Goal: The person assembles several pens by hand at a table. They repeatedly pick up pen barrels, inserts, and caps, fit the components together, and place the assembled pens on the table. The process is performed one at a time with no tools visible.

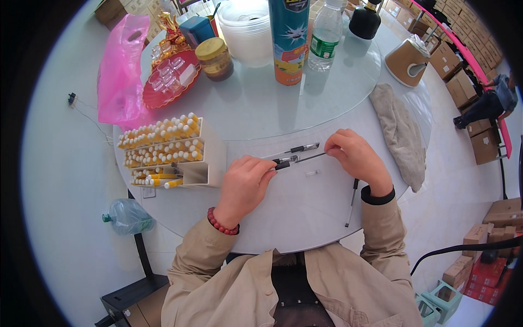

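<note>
Over the white table my left hand (243, 184), with a red bead bracelet at its wrist, is closed on a short black pen part (282, 165) between thumb and fingers. Facing it, my right hand (353, 155) pinches a thin dark pen refill (311, 157), whose far end points at the left hand. Just beyond lies a black and clear pen (304, 147). Another pen piece (287, 159) is by my left fingertips, partly hidden. Below the refill rests a small clear plastic piece (312, 173). A black-tipped refill (352, 203) lies beside my right wrist.
A white compartment box (215, 155) of yellow, white-ended sticks stands left. A grey cloth (400, 136) lies right. The glass turntable (245, 109) behind carries a spray can (289, 49), water bottle (325, 41), jar (216, 60) and red tray (174, 95). A person (493, 98) stands far right.
</note>
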Motion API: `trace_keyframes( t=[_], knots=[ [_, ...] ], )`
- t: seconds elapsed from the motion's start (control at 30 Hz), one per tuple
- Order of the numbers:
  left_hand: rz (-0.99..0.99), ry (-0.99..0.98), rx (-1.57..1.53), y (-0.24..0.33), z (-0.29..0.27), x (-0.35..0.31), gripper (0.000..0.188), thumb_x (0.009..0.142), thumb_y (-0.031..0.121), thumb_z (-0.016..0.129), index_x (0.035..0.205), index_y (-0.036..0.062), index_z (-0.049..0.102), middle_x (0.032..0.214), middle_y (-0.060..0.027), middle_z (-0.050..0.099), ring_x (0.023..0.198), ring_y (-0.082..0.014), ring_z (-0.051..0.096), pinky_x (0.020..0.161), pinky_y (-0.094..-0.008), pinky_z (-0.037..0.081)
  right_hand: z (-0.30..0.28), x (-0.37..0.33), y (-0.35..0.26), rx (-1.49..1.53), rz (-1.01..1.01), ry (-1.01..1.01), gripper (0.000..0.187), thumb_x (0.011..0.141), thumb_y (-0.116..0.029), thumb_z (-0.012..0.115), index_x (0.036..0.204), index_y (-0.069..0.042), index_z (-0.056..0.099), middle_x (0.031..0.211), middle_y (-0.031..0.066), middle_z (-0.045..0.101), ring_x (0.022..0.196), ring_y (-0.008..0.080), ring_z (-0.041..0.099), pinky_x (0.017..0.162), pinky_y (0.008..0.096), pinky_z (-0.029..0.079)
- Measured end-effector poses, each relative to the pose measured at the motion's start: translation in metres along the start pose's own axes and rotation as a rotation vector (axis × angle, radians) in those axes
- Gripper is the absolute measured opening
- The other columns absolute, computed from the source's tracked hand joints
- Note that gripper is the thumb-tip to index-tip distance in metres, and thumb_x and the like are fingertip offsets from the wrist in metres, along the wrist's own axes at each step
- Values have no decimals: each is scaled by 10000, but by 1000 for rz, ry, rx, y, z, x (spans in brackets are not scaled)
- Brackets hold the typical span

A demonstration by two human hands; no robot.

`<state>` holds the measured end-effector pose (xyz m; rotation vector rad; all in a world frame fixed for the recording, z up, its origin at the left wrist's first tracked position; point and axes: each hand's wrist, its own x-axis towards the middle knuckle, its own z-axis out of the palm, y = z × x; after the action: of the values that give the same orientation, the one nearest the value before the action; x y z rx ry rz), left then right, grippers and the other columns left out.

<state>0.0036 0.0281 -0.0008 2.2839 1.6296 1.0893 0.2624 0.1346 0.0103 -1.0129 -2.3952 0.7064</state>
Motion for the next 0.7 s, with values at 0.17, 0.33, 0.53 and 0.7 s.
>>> trace_keyframes(
  t=[0.17, 0.33, 0.53, 0.7],
  knots=[
    [13, 27, 108, 2, -3, 0, 139, 781, 31, 724, 912, 59, 684, 840, -53, 680, 816, -251, 628, 723, -367, 475, -7, -5, 10, -104, 134, -12, 55, 829, 7, 615, 862, -27, 644, 855, 111, 623, 891, 314, 575, 768, 392, 486],
    [64, 14, 259, 3, -9, 1, 151, 760, 54, 742, 893, 98, 687, 850, 2, 672, 870, -195, 612, 818, -348, 414, -12, -8, 12, -123, 181, -40, 58, 833, -1, 608, 862, -23, 653, 858, 116, 627, 894, 315, 580, 772, 388, 486],
    [136, 26, 219, 6, -10, 2, 164, 760, 60, 751, 902, 105, 683, 861, 7, 665, 872, -194, 606, 835, -354, 406, -11, -6, 6, -54, 143, -56, 47, 845, -24, 618, 848, -20, 664, 872, 125, 634, 877, 308, 598, 759, 382, 489],
    [50, -138, -16, 4, -5, -2, 163, 770, 76, 752, 913, 80, 675, 875, -42, 669, 846, -249, 614, 739, -362, 460, -17, -7, 3, -29, 321, -3, 102, 833, -110, 676, 840, -13, 647, 804, 142, 653, 765, 314, 627, 672, 387, 491]
  ],
)
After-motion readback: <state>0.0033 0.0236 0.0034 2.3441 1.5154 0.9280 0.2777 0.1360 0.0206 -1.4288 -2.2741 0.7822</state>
